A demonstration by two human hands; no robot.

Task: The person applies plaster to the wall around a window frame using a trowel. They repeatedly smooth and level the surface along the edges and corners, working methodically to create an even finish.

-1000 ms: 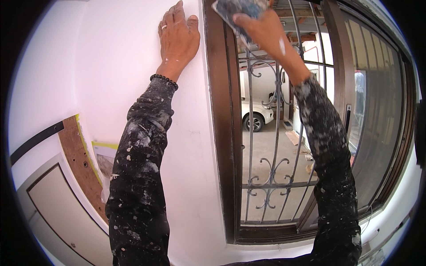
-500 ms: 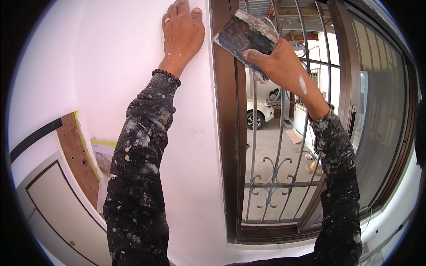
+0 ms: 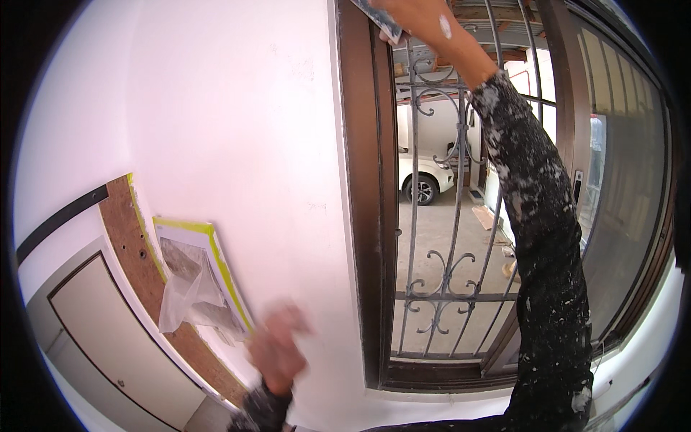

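High at the top edge, my right hand [image 3: 425,20] grips a flat, dark rectangular plate [image 3: 383,20] smeared with whitish filler; most of the plate is out of view. It is in front of the brown window frame [image 3: 363,180] and the metal grille [image 3: 455,216]. My left hand [image 3: 279,345] is low, in front of the white wall [image 3: 237,129], and smeared by motion, so its fingers cannot be read. A few faint grey marks show on the wall.
At left, a picture-like panel [image 3: 230,277] edged in yellow tape and partly covered by plastic film [image 3: 188,294] hangs beside a brown wooden strip [image 3: 137,248]. Below is a pale door [image 3: 119,338]. A sliding glass panel [image 3: 622,173] stands at right; a white car [image 3: 425,173] is outside.
My left hand has come off the upper wall and dropped low, uncovering the taped panel. My right hand has risen with the plate toward the top edge.
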